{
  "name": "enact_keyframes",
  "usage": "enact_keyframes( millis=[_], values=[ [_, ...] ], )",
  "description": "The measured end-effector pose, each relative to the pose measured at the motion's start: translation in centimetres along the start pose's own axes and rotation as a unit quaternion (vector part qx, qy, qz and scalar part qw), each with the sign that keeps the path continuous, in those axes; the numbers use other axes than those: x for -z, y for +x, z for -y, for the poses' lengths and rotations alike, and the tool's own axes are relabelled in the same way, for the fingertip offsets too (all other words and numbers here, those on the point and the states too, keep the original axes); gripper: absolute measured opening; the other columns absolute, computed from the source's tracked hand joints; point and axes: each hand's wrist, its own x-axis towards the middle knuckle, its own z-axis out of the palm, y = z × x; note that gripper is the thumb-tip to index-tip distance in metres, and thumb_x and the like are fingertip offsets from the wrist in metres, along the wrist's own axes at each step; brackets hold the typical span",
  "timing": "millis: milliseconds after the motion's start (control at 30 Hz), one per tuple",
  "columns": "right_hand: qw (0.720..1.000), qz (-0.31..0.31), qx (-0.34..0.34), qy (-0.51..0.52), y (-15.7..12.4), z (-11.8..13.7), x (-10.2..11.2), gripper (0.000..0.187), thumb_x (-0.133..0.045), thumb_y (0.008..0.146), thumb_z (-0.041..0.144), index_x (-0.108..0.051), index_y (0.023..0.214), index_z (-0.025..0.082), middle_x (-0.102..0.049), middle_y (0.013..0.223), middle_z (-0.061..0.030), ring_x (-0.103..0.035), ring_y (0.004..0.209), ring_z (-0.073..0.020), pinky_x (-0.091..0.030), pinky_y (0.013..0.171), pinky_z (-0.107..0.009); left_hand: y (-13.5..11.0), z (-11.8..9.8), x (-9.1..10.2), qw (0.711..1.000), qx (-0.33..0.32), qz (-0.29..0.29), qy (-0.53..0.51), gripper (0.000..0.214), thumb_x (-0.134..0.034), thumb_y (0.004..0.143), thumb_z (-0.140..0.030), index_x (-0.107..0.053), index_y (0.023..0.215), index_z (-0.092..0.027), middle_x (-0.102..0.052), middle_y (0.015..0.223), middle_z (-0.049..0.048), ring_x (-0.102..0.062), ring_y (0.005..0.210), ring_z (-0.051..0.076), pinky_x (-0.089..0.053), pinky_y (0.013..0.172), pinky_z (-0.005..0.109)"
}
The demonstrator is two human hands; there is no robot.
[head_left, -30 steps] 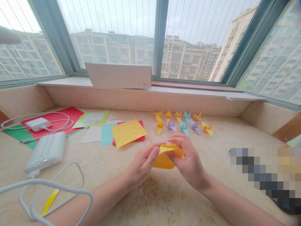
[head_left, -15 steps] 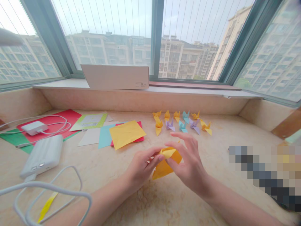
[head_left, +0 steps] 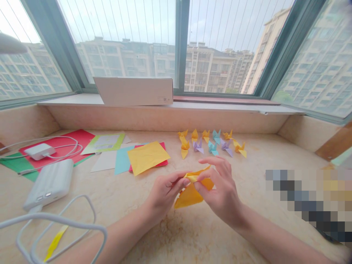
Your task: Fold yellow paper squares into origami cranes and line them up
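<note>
A partly folded sheet of yellow origami paper is held up just above the stone counter, its lower part fanning out toward me. My left hand pinches its upper left corner between thumb and forefinger. On the other side, my right hand grips the paper's upper right part with thumb and index finger, the other fingers raised and bent. Beyond my hands stand several folded paper cranes in two rows, among them a yellow crane, a purple crane and a blue crane.
Left of my hands lies a yellow sheet over red and blue paper. A white power bank, a charger and a looping white cable occupy the left side. A white box stands on the window ledge. A blurred-out dark object lies right.
The right fingers have closed in on the paper's top fold, nearer the left thumb. The paper's lower edge has swung slightly left. The cranes and loose sheets stay put.
</note>
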Motion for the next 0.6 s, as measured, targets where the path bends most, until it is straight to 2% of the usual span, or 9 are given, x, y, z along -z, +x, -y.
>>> enact_keyframes(
  millis=[200, 333, 467, 533, 600],
  values=[
    [1.0, 0.002, 0.009, 0.004, 0.2, 0.4, 0.2, 0.016, -0.067, 0.083, 0.013, -0.056, 0.08, 0.023, -0.065, 0.109, -0.0073, -0.063, 0.105, -0.0257, -0.037, 0.103, -0.053, -0.1, -0.5, -0.3, 0.999, 0.024, -0.018, -0.028, 0.035, -0.062, 0.09, -0.045, -0.077, 0.102, -0.016, -0.074, 0.078, 0.0045, -0.062, 0.067, 0.015, -0.05, 0.062, 0.023],
    [1.0, 0.001, 0.0, 0.011, 0.1, 0.2, 0.1, 0.015, -0.066, 0.085, 0.013, -0.057, 0.08, 0.023, -0.067, 0.105, -0.0061, -0.063, 0.103, -0.0257, -0.041, 0.095, -0.05, -0.1, -0.6, -0.4, 0.997, 0.044, -0.031, -0.062, 0.034, -0.064, 0.089, -0.044, -0.076, 0.104, -0.016, -0.076, 0.084, 0.0062, -0.066, 0.071, 0.017, -0.054, 0.063, 0.024],
    [0.999, -0.004, -0.027, 0.023, 0.1, -0.4, -0.1, 0.01, -0.063, 0.09, 0.015, -0.062, 0.085, 0.024, -0.068, 0.103, -0.0052, -0.064, 0.101, -0.0251, -0.044, 0.09, -0.047, 0.1, -0.7, -0.2, 0.992, 0.049, -0.054, -0.101, 0.037, -0.066, 0.087, -0.047, -0.074, 0.104, -0.015, -0.077, 0.087, 0.0078, -0.071, 0.074, 0.019, -0.057, 0.061, 0.025],
    [0.997, -0.016, -0.057, 0.05, 0.3, -0.7, -0.3, 0.008, -0.062, 0.091, 0.017, -0.063, 0.092, 0.024, -0.068, 0.102, -0.0055, -0.064, 0.1, -0.0241, -0.048, 0.089, -0.045, 0.3, -0.7, 0.0, 0.99, 0.057, -0.073, -0.108, 0.037, -0.066, 0.087, -0.047, -0.073, 0.104, -0.015, -0.077, 0.09, 0.0082, -0.072, 0.075, 0.019, -0.057, 0.061, 0.025],
    [0.991, -0.018, -0.101, 0.081, 0.4, -0.9, -0.5, 0.013, -0.063, 0.09, 0.019, -0.062, 0.102, 0.025, -0.068, 0.102, -0.0054, -0.065, 0.097, -0.0231, -0.052, 0.086, -0.042, 0.3, -0.7, 0.1, 0.989, 0.06, -0.08, -0.112, 0.036, -0.067, 0.087, -0.046, -0.072, 0.106, -0.015, -0.077, 0.093, 0.0086, -0.072, 0.078, 0.019, -0.058, 0.064, 0.026]
  ],
)
